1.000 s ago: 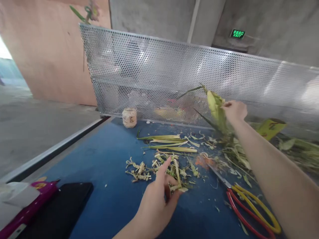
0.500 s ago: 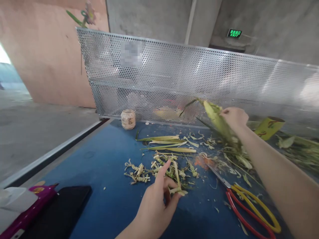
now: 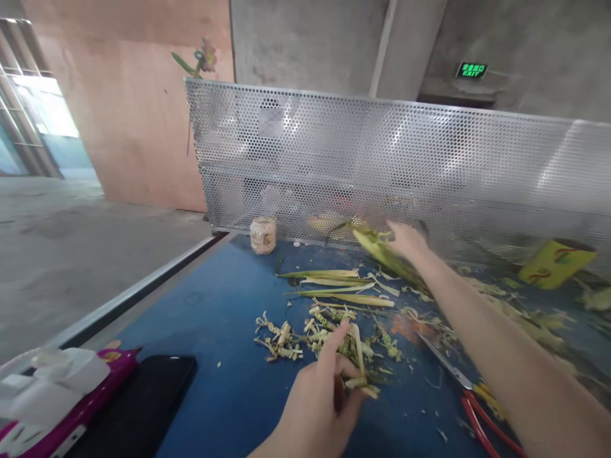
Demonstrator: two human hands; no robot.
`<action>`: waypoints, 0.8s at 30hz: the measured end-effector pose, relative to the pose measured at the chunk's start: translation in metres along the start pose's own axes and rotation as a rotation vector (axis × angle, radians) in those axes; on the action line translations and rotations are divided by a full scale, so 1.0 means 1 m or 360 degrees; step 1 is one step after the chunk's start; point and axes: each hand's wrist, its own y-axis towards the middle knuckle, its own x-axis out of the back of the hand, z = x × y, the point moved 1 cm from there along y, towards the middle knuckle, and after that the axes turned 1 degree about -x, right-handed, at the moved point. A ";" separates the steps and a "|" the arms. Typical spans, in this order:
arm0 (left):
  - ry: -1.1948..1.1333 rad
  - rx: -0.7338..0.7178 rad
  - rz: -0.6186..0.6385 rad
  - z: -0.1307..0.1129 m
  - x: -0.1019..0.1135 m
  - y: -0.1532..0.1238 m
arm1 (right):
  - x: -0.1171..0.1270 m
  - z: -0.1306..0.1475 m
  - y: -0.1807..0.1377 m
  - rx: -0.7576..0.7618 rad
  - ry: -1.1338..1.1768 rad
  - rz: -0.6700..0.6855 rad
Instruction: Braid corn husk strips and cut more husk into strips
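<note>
Leaf bundle point(image 3: 380, 250) at my right hand point(image 3: 411, 244) now lower, nearer jar point(image 3: 263, 236), likely handier; can't tell if fingers grip. Left hand point(image 3: 316, 397) clamps knotted strip point(image 3: 359, 355).

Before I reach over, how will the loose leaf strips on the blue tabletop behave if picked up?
The leaf strips look thin and narrow, so they are probably light and bendable. Their tapering ends might droop. Several lie close together, so lifting one could disturb its neighbours.
</note>
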 end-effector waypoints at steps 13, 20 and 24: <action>0.0049 -0.0063 -0.0008 -0.004 0.003 -0.004 | -0.028 0.110 -0.065 0.0958 0.0178 0.0669; 0.0081 -0.0154 0.0040 -0.009 0.002 -0.006 | -0.023 0.090 -0.067 0.0907 0.0148 0.0751; 0.0093 -0.0165 0.0031 -0.009 0.002 -0.007 | -0.025 0.094 -0.072 0.0849 0.0121 0.0794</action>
